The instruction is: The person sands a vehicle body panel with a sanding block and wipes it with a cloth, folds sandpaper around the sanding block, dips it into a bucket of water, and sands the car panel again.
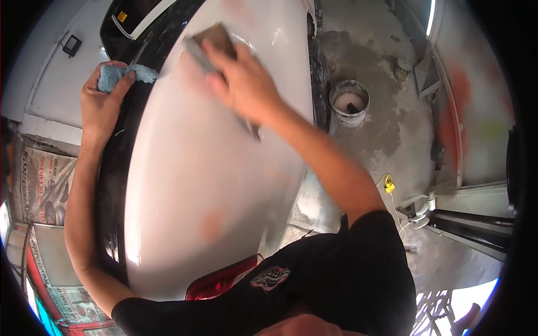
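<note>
A white car body panel [185,151] with faint reddish patches lies before me, its surface shiny as if wet. My left hand [100,106] is closed around a crumpled light blue cloth [144,73], at the panel's dark left edge. Over the upper part of the panel, my right hand [246,84] grips a sanding block [216,37] with a brown top and a grey side. That hand and the block are blurred by motion, and the block's underside is hidden. A red tail light [224,278] shows at the panel's near end.
On the wet concrete floor to the right stands a bucket [349,119] of cloudy liquid with a dark object in it. A small can [402,68] is beyond it. A yellow socket [389,185] with a cord lies nearer. A printed banner [47,185] hangs at left.
</note>
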{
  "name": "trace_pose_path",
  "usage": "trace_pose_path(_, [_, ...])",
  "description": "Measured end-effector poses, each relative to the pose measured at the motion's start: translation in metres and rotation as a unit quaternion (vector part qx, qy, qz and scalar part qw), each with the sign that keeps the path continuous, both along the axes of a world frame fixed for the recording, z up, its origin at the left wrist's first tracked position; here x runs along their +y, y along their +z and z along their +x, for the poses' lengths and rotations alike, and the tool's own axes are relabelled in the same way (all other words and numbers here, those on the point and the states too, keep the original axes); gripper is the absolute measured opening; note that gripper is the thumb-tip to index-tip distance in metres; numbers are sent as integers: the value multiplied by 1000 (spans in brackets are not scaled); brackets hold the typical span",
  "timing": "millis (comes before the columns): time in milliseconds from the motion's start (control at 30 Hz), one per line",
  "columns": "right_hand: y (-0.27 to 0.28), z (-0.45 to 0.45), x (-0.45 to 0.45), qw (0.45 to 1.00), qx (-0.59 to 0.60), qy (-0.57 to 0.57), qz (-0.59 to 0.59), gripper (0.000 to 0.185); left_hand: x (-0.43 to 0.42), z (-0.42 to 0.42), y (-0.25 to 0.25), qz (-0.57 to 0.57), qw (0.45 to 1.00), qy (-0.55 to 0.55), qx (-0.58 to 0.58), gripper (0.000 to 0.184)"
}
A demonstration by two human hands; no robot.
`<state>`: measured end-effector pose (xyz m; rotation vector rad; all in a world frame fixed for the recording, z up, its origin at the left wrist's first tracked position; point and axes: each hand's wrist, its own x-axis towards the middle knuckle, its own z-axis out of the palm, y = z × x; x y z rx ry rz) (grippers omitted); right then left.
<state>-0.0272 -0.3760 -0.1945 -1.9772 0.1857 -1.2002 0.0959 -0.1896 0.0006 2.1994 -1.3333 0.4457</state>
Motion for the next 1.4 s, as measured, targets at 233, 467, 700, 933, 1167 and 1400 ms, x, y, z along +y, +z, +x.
trace_pose_path(233, [-18, -30, 50, 998, -35, 10, -45, 65, -3, -2, -1, -10, 1000, -2, -6, 15])
trace_pose_path(467, [-37, 36, -66, 993, 11, -14, 118, 65, -1, -6, 1, 18, 999, -6, -33, 16])
trace_pose_path(700, [-66, -46, 55, 998, -57, 18, -17, 70, -6, -11, -3, 52, 996, -11, -72, 27])
trace_pose_path(933, [-17, 19, -42, 995, -8, 12, 94, 60, -8, -20, -1, 82, 981, -42, -173, 22])
trace_pose_path(1167, [-55, 5, -1, 995, -101, -13, -18, 60, -10, -23, -2, 89, 984, -33, -154, 20])
trace_pose_path(1400, [-57, -7, 7, 996, -82, -9, 41, 64, -11, -15, -7, 56, 983, -51, -167, 19])
